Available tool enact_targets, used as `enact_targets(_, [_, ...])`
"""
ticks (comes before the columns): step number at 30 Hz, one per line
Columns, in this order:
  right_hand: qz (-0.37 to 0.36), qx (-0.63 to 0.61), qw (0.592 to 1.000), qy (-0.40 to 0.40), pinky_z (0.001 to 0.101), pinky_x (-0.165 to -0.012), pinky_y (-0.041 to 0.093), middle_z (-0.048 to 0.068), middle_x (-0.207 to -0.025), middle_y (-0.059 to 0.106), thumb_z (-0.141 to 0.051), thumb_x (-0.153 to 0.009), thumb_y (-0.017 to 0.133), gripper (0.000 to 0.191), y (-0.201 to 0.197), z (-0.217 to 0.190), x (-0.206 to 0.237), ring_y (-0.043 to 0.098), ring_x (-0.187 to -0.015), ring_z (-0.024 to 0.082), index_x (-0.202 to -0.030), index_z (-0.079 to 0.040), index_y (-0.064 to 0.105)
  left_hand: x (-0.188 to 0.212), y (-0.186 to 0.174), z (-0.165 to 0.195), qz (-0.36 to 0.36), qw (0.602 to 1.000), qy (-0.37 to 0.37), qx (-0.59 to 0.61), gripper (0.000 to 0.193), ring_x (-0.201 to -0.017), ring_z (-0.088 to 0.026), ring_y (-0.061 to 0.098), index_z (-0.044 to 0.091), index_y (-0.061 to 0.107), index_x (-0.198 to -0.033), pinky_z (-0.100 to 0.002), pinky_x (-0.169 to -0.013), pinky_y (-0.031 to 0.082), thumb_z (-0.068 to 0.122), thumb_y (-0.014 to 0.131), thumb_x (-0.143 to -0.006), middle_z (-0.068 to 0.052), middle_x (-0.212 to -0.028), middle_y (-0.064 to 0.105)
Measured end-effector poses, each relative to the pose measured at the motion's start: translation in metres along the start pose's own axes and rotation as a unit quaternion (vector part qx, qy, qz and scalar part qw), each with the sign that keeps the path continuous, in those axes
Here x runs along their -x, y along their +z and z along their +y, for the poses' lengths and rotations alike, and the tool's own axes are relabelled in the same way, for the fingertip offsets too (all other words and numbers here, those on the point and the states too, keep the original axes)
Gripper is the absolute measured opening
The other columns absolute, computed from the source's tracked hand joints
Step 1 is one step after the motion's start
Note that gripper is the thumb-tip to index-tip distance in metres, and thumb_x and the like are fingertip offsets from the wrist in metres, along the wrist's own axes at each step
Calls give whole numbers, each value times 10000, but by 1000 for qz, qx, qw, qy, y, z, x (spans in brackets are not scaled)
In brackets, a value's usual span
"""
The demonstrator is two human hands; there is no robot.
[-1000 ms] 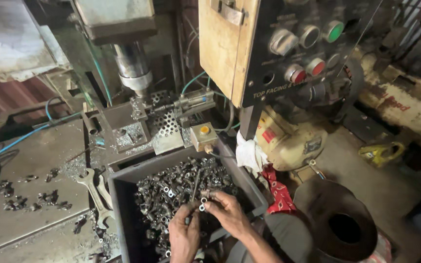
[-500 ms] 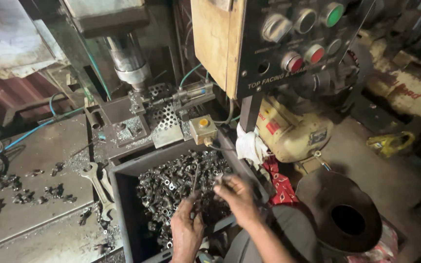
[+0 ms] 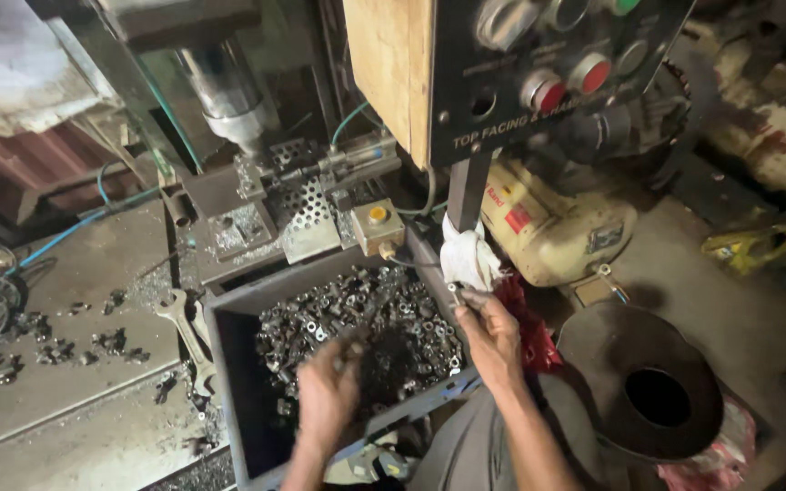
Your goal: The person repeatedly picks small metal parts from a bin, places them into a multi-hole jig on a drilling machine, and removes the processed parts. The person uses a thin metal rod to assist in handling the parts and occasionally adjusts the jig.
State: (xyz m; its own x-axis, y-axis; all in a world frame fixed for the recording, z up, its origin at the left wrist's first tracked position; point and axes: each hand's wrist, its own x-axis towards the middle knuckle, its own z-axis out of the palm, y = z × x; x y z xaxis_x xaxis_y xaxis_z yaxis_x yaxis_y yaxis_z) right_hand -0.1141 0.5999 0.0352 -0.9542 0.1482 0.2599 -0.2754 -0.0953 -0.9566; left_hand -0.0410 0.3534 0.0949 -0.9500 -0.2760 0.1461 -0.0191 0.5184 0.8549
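A dark grey bin (image 3: 229, 364) full of small metal nuts (image 3: 347, 309) stands below a drilling machine. My left hand (image 3: 327, 391) is down in the pile at the bin's front, fingers closed around a dark thin tool or part; it is blurred. My right hand (image 3: 491, 335) is raised at the bin's right rim, pinching a small metal nut (image 3: 455, 293) between fingertips, close to a white rag (image 3: 468, 257).
The drill spindle (image 3: 229, 100) and perforated fixture (image 3: 307, 214) sit behind the bin. A control panel (image 3: 539, 82) with red buttons hangs at upper right. A spanner (image 3: 184, 327) and loose nuts lie on the left bench. A dark funnel-like bucket (image 3: 652, 386) stands at right.
My right hand has lifted out of the pile and moved right to the bin's rim with a small nut. My left hand stays low in the nuts. The camera has tilted.
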Motion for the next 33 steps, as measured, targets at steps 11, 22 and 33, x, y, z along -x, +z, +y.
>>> enact_targets(11, [18,-29,999,20,247,-755,559,37,-986,744,-62,-953,693,155,5,2,1,676,-851,80,-1096,-4,674,-175,-130,57,115,914,208,-328,165,-777,-392,727,136,795,-1053,-467,-730,581,178,663,-963,-227,-886,738])
enact_targets(22, [3,0,1000,-4,216,-761,528,20,-970,735,-35,-950,701,161,7,2,4,644,-858,50,-1107,-2,686,-224,-117,100,17,866,118,-485,218,-891,-430,736,4,780,-904,-513,-797,582,110,592,-875,-273,-920,739])
enact_targets(33, [9,-5,1000,9,202,-736,514,0,-948,727,-25,-942,710,163,5,10,5,628,-827,36,-1104,-22,692,-230,-115,98,14,862,128,-491,209,-898,-428,738,3,781,-890,-513,-797,584,116,606,-868,-276,-917,739])
